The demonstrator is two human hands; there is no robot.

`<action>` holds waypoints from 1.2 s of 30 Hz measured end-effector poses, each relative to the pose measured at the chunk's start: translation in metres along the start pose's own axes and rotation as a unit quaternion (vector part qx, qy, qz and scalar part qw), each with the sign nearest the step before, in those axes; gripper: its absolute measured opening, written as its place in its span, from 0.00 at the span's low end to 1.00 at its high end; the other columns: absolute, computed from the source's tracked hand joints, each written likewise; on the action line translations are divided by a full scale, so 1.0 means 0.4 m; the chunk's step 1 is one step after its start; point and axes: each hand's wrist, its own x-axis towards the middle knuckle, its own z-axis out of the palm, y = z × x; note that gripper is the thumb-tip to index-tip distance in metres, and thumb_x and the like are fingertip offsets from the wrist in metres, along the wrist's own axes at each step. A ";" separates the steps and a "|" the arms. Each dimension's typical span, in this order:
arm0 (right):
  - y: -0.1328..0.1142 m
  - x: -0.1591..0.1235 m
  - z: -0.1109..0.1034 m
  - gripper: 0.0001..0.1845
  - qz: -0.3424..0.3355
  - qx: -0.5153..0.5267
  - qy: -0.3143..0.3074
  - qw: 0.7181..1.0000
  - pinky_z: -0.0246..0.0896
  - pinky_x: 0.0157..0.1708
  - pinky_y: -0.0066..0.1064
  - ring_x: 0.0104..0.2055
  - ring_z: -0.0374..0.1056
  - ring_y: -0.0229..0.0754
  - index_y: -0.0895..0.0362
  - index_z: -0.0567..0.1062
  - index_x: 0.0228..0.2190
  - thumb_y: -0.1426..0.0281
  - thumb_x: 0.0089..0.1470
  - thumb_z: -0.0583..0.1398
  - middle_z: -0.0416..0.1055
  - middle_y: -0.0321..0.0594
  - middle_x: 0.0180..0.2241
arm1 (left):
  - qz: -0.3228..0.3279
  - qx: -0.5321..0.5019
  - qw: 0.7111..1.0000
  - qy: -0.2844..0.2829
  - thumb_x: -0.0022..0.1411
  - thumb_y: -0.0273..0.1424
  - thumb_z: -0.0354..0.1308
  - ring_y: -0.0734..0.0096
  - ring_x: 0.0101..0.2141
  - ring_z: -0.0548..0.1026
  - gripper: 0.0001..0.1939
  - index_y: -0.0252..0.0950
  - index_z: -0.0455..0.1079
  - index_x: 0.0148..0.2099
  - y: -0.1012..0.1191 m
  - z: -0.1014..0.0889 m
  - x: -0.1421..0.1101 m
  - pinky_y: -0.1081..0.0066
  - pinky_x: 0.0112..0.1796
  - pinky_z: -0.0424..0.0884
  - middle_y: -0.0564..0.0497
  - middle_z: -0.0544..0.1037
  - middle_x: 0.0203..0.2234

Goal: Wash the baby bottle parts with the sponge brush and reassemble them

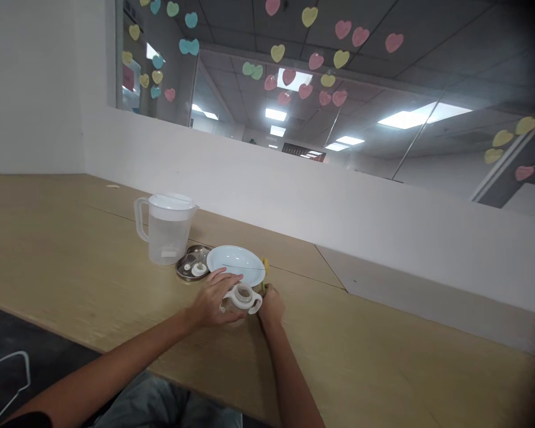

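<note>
My left hand [210, 302] is wrapped round a clear baby bottle [242, 297] with a white two-handled collar. The bottle's mouth is uncovered and faces up toward me. Close beside it, my right hand [273, 306] is closed on a slim item with a yellow top and a green stem [265, 265]. Its lower part is hidden by my fingers, and its kind does not show. Just beyond both hands lies a white oval plate [232, 253], with a thin line across it that I cannot make out.
A round metal tray [181, 274] left of the plate holds a white bottle ring [199, 270] and other small parts. Behind it stands a lidded translucent pitcher [167, 238]. The wooden table [93, 255] meets a white wall [267, 184] below a window.
</note>
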 end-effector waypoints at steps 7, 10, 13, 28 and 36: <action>0.001 0.002 0.001 0.10 -0.009 -0.033 -0.001 0.999 0.57 0.28 0.29 0.35 0.72 0.45 0.61 0.74 0.36 0.71 0.53 0.57 0.73 0.50 0.37 | -0.025 -0.028 0.999 -0.003 0.52 0.46 0.59 0.58 0.44 0.73 0.35 0.31 0.58 0.57 0.004 0.023 -0.019 0.54 0.51 0.64 0.41 0.76 0.41; 0.003 0.005 0.008 0.10 -0.010 -0.031 0.010 0.999 0.56 0.27 0.29 0.33 0.72 0.45 0.61 0.76 0.33 0.71 0.55 0.55 0.74 0.52 0.34 | -0.041 -0.032 0.998 -0.020 0.54 0.47 0.58 0.57 0.44 0.73 0.34 0.32 0.58 0.56 0.005 0.028 -0.027 0.54 0.51 0.64 0.39 0.75 0.43; 0.004 0.009 0.009 0.15 0.000 -0.020 0.018 1.000 0.57 0.27 0.30 0.32 0.72 0.46 0.61 0.77 0.31 0.68 0.57 0.52 0.74 0.53 0.34 | -0.049 -0.039 0.997 -0.037 0.56 0.47 0.57 0.57 0.45 0.73 0.33 0.31 0.58 0.57 0.005 0.032 -0.033 0.55 0.51 0.64 0.39 0.74 0.44; 0.024 0.047 0.028 0.34 -0.035 0.284 -0.007 0.958 0.37 0.57 0.55 0.61 0.49 0.57 0.50 0.62 0.57 0.47 0.56 0.42 0.53 0.41 0.61 | -0.134 -0.089 0.987 -0.004 0.59 0.48 0.51 0.56 0.51 0.66 0.30 0.34 0.56 0.57 -0.044 0.006 -0.031 0.57 0.52 0.61 0.40 0.69 0.50; 0.011 0.034 0.025 0.36 -0.031 0.288 -0.020 0.957 0.33 0.57 0.58 0.61 0.46 0.58 0.51 0.61 0.58 0.46 0.55 0.42 0.52 0.40 0.61 | -0.385 0.106 0.904 -0.153 0.66 0.39 0.39 0.59 0.49 0.70 0.23 0.29 0.60 0.55 -0.280 -0.020 0.003 0.63 0.48 0.65 0.37 0.72 0.48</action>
